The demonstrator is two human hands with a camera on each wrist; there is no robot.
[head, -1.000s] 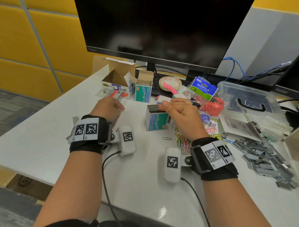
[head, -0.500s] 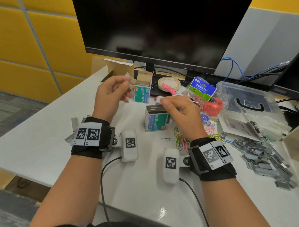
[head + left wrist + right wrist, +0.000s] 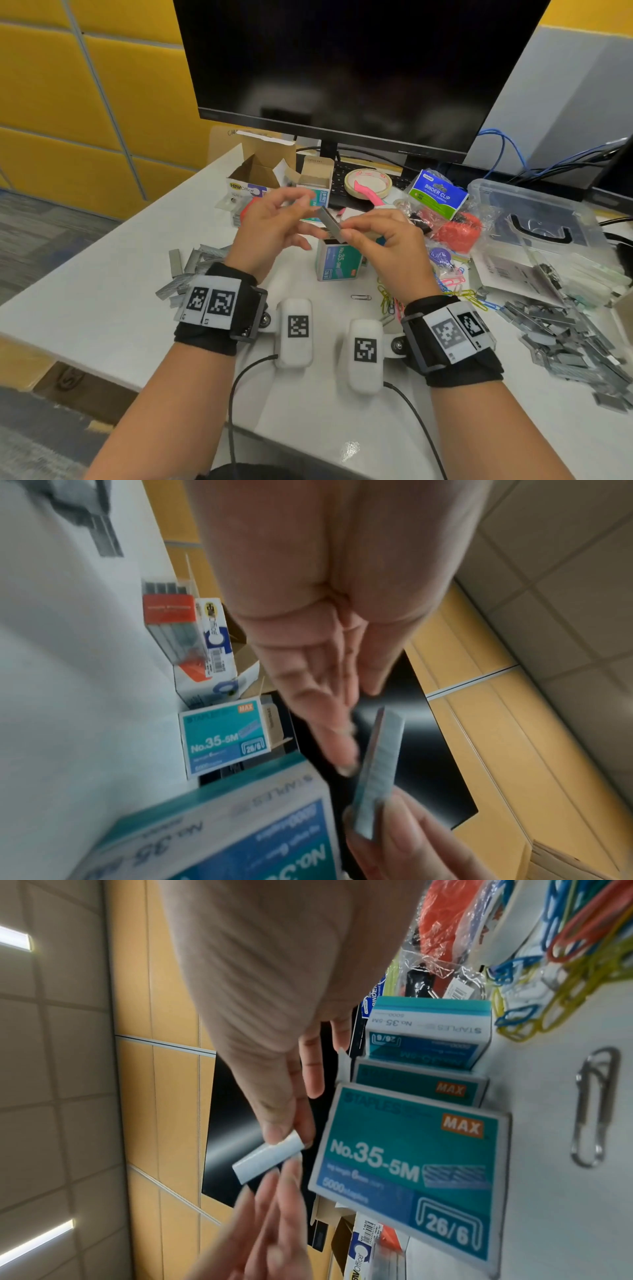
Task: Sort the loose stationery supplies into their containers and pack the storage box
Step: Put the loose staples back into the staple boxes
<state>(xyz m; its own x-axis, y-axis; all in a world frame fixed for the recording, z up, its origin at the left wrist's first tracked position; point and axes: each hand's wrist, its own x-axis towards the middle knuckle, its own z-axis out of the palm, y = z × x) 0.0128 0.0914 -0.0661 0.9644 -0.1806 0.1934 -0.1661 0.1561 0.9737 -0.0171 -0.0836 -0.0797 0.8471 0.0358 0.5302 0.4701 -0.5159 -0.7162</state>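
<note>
Holding a staple strip (image 3: 329,224) in a right hand (image 3: 387,246) pinch above the open staple box (image 3: 337,262) mid-bench — left hand (image 3: 270,233) relaxed, empty. Next, probably: lower the strip squarely into the box.

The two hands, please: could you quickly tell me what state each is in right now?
Left hand: open, fingers loosely extended, gripping nothing.
Right hand: pinching a strip of staples.

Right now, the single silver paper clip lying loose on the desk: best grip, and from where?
Pinch the paper clip across its long wire sides, coming straight down from above. It lies flat and alone on bare table, so likely only a fingertip pinch will lift it.
</note>
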